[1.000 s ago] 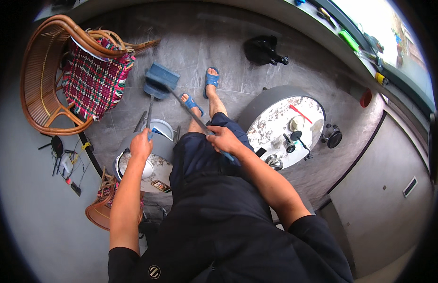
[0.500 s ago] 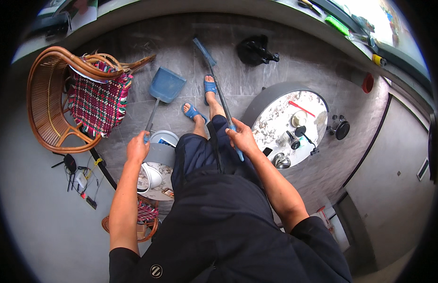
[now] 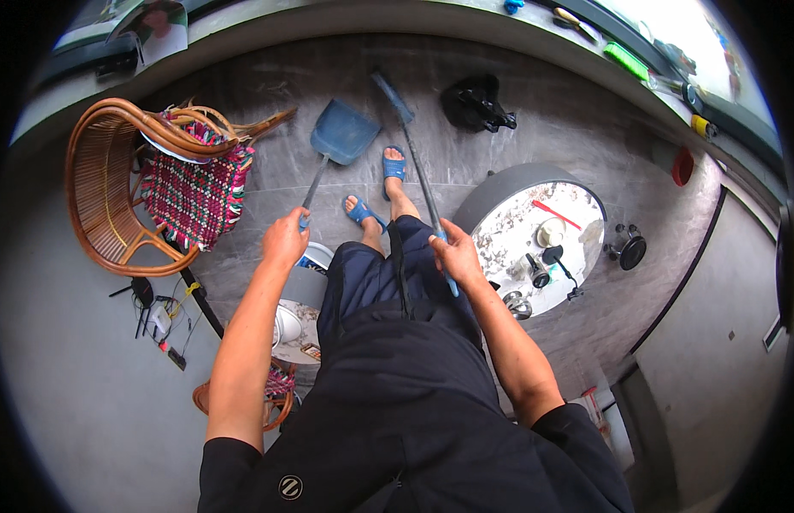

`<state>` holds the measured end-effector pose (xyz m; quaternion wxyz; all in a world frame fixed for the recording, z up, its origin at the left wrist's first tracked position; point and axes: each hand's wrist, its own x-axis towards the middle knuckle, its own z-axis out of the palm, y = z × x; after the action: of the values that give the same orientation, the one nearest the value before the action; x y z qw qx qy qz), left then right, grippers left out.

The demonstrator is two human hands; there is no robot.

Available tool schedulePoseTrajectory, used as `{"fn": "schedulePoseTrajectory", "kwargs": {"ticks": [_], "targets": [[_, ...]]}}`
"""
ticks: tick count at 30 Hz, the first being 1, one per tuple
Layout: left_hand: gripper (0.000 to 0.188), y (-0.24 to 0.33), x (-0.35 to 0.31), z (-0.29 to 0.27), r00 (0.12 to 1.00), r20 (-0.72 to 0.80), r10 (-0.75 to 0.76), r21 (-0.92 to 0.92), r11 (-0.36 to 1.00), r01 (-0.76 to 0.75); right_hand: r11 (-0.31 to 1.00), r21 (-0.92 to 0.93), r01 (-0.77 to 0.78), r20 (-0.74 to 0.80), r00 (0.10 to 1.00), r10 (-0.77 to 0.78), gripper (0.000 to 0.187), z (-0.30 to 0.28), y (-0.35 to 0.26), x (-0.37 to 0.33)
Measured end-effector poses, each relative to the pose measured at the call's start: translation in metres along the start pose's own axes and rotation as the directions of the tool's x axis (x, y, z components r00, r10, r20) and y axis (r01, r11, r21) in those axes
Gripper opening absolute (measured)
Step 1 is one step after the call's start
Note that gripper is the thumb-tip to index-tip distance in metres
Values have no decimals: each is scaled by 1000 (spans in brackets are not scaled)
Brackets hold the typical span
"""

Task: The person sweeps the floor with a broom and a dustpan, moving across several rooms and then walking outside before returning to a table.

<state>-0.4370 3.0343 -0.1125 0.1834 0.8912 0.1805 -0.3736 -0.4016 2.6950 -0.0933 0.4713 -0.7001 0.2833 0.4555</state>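
My left hand (image 3: pixel 284 237) is closed round the handle of a long-handled blue dustpan (image 3: pixel 344 132). The pan lies out ahead, left of my feet, close to the floor; whether it touches cannot be made out. In my right hand (image 3: pixel 458 256) is the handle of a broom (image 3: pixel 421 175), its blue end sticking out below my fist. The broom's blue head (image 3: pixel 392 96) is seen beyond my right foot, to the right of the pan and apart from it. Any dirt on the floor is too small to make out.
A rattan chair (image 3: pixel 98 188) with a woven cushion (image 3: pixel 196 192) stands left. To the right is a round table (image 3: pixel 521 231) holding several items, with a small black stool (image 3: pixel 632 252) past it. A black plastic bag (image 3: pixel 478 104) lies ahead near the wall ledge (image 3: pixel 346 15).
The dustpan has moved right and slightly forward with my left hand, closer to the broom head. My right hand and the broom have shifted slightly right in view, as has the whole scene.
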Motion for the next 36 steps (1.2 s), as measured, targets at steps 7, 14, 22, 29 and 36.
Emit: {"fn": "schedulePoseTrajectory", "kwargs": {"ticks": [7,14,22,29,36], "targets": [[25,20,27,-9,993,-95,-65,-94,994,56,952,-291,98,-148,978,-146,55,-6,-45,61],[24,36,57,-14,992,-84,-98,-107,990,88,906,-401,136,3,989,-147,53,29,-39,87],[25,16,60,-21,993,-59,-102,-68,993,98,958,-277,78,339,941,22,53,-2,-50,-10],[65,-2,44,-42,989,40,-140,-156,977,144,983,-184,4,318,946,56,56,16,-69,-55],[59,-96,40,-109,988,14,-153,-451,881,143,997,-75,-5,144,989,16,57,62,-93,-63]]}}
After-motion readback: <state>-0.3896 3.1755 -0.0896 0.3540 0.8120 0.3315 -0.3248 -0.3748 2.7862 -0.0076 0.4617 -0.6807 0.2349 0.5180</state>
